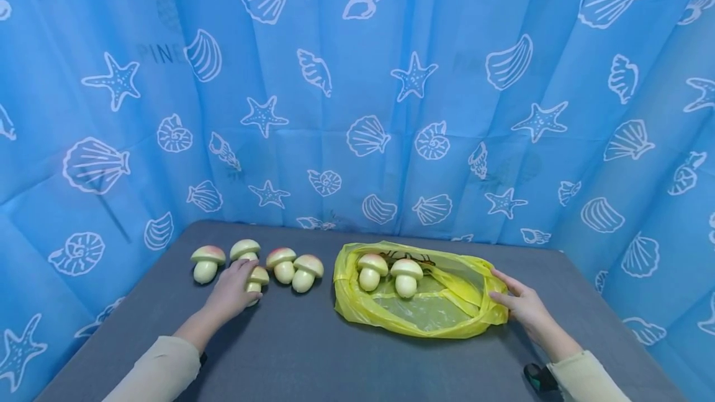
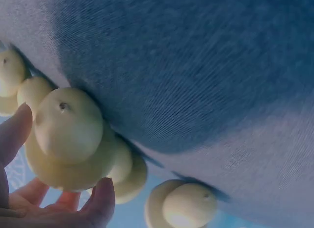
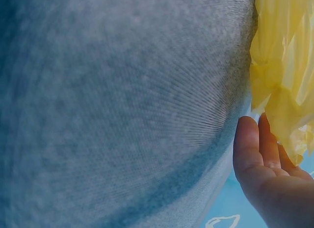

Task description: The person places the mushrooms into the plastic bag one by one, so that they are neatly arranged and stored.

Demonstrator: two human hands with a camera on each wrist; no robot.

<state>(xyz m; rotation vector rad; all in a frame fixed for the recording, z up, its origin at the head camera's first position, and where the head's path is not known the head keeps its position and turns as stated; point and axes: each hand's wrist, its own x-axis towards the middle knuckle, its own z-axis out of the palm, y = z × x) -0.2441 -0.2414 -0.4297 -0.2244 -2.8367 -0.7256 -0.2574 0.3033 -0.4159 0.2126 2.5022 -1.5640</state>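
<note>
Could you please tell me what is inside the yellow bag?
Two mushrooms lie inside, at the bag's left end. Its folds cover part of the interior; anything beneath cannot be seen.

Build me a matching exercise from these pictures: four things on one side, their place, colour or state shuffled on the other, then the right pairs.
Column one
1. Left hand
2. Right hand
3. Yellow bag
4. Curtain

Column two
A. Blue with white sea-life shapes
B. Two mushrooms inside
C. Gripping one mushroom
D. At the bag's rim

Pairs: 1-C, 2-D, 3-B, 4-A
</note>
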